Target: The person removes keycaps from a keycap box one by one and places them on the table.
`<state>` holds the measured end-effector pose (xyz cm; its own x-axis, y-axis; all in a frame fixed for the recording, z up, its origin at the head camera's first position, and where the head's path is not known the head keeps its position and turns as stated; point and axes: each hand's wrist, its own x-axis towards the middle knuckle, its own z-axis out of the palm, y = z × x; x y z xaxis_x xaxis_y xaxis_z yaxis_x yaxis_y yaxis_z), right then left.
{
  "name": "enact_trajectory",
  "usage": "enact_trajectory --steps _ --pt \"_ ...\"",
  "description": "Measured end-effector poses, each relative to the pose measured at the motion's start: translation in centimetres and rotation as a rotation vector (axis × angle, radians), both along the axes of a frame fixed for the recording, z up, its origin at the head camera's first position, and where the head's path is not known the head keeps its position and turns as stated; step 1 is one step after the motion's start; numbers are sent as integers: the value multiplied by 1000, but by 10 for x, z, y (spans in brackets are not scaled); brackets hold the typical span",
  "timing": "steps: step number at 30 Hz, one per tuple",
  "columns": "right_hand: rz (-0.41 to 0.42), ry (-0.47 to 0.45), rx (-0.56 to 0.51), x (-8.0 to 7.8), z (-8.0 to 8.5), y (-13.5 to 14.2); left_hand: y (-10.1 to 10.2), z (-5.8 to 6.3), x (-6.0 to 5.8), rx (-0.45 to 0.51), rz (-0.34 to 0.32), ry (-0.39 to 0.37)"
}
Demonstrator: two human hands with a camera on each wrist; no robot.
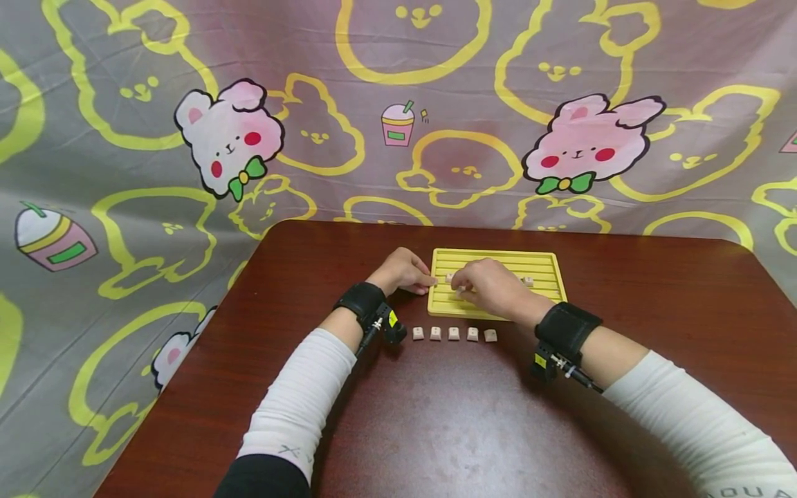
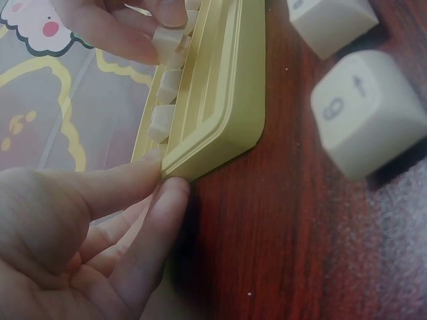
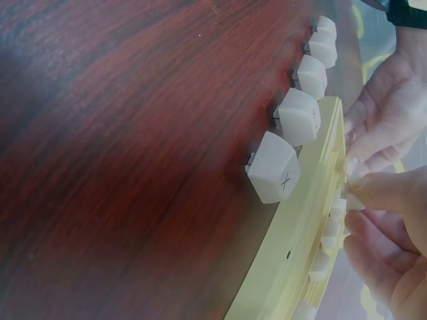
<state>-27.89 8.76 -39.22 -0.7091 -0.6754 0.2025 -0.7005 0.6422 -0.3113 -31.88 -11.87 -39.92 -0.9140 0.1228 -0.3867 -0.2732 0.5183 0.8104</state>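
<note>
A yellow ridged tray [image 1: 535, 265] lies on the table, with several white keycaps [image 2: 162, 121] standing in one of its grooves. My left hand [image 1: 407, 271] pinches the tray's left edge between thumb and finger, near a corner. Over the tray, my right hand [image 1: 492, 285] pinches a white keycap [image 3: 354, 202] between thumb and fingertips, just at the groove with the others. Part of that row is hidden behind the right hand in the head view.
In front of the tray, several loose keycaps [image 1: 454, 333] stand in a row on the dark red wooden table [image 1: 436, 415]. One keycap [image 3: 275, 168] bears an X. Behind the table hangs a patterned cloth [image 1: 324, 83].
</note>
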Motion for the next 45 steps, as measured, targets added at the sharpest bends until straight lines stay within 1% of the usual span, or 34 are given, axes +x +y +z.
enact_trajectory --steps 9,17,27,33,38,45 --pt "20 26 -2 4 2 4 0 2 1 -9 -1 3" --pt "14 7 1 5 2 7 0 1 2 1 -1 15" --pt "52 28 -16 6 -1 15 1 2 2 5 -2 13" --pt "40 17 -13 7 -3 18 0 2 2 6 -2 11" --pt "31 35 -7 9 -3 21 1 1 2 4 3 4" --pt "7 19 8 13 -4 24 1 1 1 3 0 3"
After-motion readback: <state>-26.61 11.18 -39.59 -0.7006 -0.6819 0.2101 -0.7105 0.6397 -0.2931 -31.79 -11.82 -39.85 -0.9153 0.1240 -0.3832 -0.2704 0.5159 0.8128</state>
